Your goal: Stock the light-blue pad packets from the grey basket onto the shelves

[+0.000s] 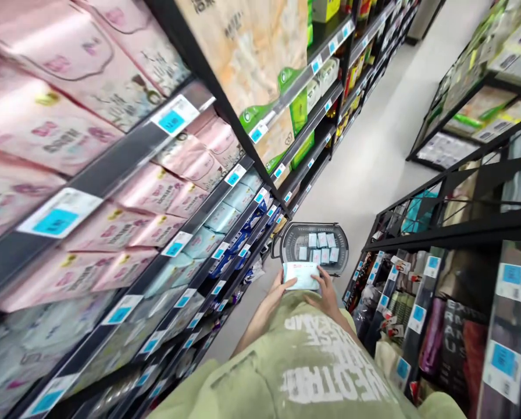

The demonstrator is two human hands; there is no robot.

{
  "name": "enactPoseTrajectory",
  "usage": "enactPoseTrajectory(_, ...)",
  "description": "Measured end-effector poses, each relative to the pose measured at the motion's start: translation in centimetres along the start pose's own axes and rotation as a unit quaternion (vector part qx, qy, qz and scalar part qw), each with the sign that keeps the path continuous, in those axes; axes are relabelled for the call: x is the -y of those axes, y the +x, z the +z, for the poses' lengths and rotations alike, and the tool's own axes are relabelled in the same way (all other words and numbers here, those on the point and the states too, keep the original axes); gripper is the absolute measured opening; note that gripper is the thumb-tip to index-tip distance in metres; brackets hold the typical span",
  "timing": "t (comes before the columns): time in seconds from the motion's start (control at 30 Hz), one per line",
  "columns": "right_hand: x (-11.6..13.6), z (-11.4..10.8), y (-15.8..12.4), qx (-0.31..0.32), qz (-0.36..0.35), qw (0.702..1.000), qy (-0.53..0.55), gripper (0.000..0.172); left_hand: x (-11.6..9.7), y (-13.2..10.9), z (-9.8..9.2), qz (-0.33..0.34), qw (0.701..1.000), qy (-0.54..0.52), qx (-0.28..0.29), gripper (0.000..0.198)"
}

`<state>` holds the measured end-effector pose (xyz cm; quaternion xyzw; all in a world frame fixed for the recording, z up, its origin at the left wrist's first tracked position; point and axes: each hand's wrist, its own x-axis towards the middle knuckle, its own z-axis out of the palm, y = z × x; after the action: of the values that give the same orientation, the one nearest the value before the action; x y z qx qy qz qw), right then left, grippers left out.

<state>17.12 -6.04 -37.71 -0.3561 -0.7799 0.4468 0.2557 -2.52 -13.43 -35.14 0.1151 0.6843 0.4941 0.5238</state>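
Between my two hands, in front of my body, is a light blue soft package (pixel 301 274) with small red print along its top edge. My left hand (pixel 279 286) grips its left end, thumb lying over the face. At the right end my right hand (pixel 324 286) holds it the same way. Just beyond the package a grey shopping basket (pixel 289 247) sits on the floor, its near rim partly hidden by the package. Several small pale blue packs (pixel 322 240) lie inside the basket.
Shelves on the left carry pink packages (pixel 156 186) and light blue packages (pixel 223 216), with price tags along the edges. On the right stand racks of folded textiles (pixel 450 326). A pale floor aisle (pixel 365 145) runs ahead between them.
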Motion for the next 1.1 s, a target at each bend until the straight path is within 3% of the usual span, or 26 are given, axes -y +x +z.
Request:
enactPoseTrajectory(0.1, 1.5, -0.2, 0.6, 0.031, 0.068, 0.992, 0.098, 0.072, -0.1, -1.4, -0.5, 0.088, 0.989, 0.113, -0.046, 0.086)
enactPoseTrajectory(0.17, 2.2, 0.6, 1.1, 0.063, 0.145, 0.971, 0.181, 0.083, -0.2, -2.3, -0.9, 0.140, 0.965, 0.197, -0.101, 0.087)
enactPoseTrajectory(0.23, 2.8, 1.7, 1.9, 0.099, 0.204, 0.941, 0.253, 0.097, -0.4, -3.5, -0.9, 0.200, 0.931, 0.261, -0.158, 0.082)
enactPoseTrajectory(0.33, 4.1, 3.4, 3.7, 0.134, 0.229, 0.906, 0.330, 0.114, -1.2, -5.4, -0.3, 0.312, 0.864, 0.336, -0.208, 0.068)
enactPoseTrajectory(0.43, 5.8, 4.4, 5.5, 0.115, 0.208, 0.892, 0.384, 0.112, -2.5, -7.2, 0.2, 0.395, 0.794, 0.398, -0.237, 0.056)
enactPoseTrajectory(0.5, 6.8, 4.4, 6.4, 0.099, 0.200, 0.880, 0.420, 0.100, -3.3, -8.1, 0.2, 0.433, 0.770, 0.411, -0.225, 0.054)
enactPoseTrajectory(0.6, 7.2, 3.5, 7.3, 0.084, 0.212, 0.841, 0.491, 0.083, -4.1, -9.0, -0.7, 0.467, 0.798, 0.357, -0.136, 0.054)
enactPoseTrajectory(0.67, 7.1, 2.8, 7.4, 0.076, 0.230, 0.816, 0.524, 0.073, -4.3, -9.1, -1.5, 0.448, 0.838, 0.274, -0.150, 0.053)
enactPoseTrajectory(0.73, 6.8, 2.3, 7.3, 0.071, 0.262, 0.799, 0.537, 0.065, -4.5, -8.5, -2.3, 0.383, 0.883, 0.171, -0.212, 0.059)
enactPoseTrajectory(0.77, 6.7, 2.2, 7.2, 0.067, 0.278, 0.792, 0.540, 0.062, -4.6, -8.0, -2.7, 0.334, 0.910, 0.116, -0.217, 0.064)
enactPoseTrajectory(0.87, 6.6, 2.3, 6.8, 0.058, 0.302, 0.787, 0.535, 0.058, -5.0, -6.4, -4.0, 0.183, 0.977, -0.048, -0.102, 0.076)
enactPoseTrajectory(0.97, 6.7, 2.6, 6.7, 0.061, 0.301, 0.792, 0.528, 0.056, -5.3, -5.4, -5.2, 0.131, 0.986, -0.101, -0.012, 0.081)
enactPoseTrajectory(1.1, 6.7, 2.4, 6.9, 0.066, 0.290, 0.801, 0.520, 0.055, -5.5, -5.2, -6.2, 0.138, 0.987, -0.085, -0.005, 0.078)
